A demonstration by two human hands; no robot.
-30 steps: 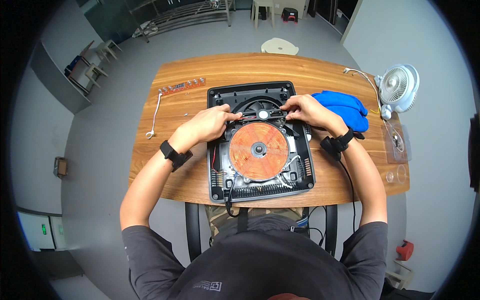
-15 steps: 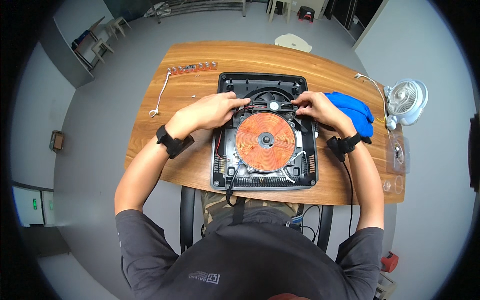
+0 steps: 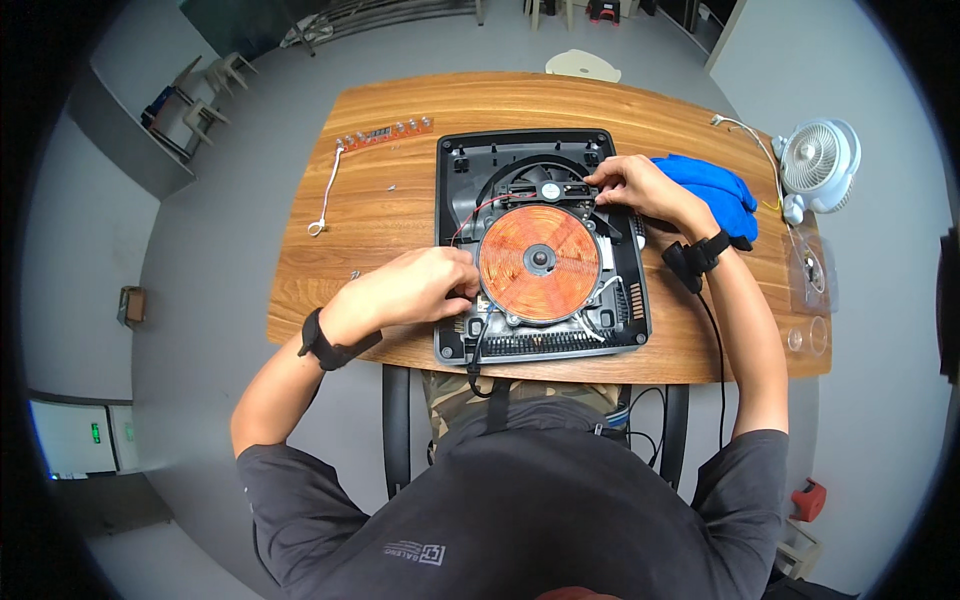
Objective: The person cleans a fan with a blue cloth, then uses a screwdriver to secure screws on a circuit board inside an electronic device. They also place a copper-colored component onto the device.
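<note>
Grey floor [image 3: 220, 280] and pale walls [image 3: 800, 60] surround a wooden table [image 3: 310, 265]. At its far left lies a narrow circuit strip [image 3: 388, 134], from which a white cable [image 3: 330, 192] comes down toward the person. Next comes the left hand [image 3: 415, 287], over the left edge of an open black housing [image 3: 456, 195]. Its fingers are curled and close together, beside the left rim of the copper coil [image 3: 515, 262]; whether they hold something, I cannot tell.

Behind the coil is the fan bar [image 3: 525, 193], black with a round pale centre, in the far half of the housing. Its long axis goes from left to right. From the left fingers it lies farther away and to the right, while the right hand [image 3: 640, 190] is clearly nearer, just at its right end. A red wire [image 3: 481, 213] slopes from the bar down to the left hand.

The right thumb and forefinger are slightly apart and seem to touch that end; how firmly, is not visible. Farther right are a blue cloth [image 3: 710, 190] and a small white fan [image 3: 820, 160].
</note>
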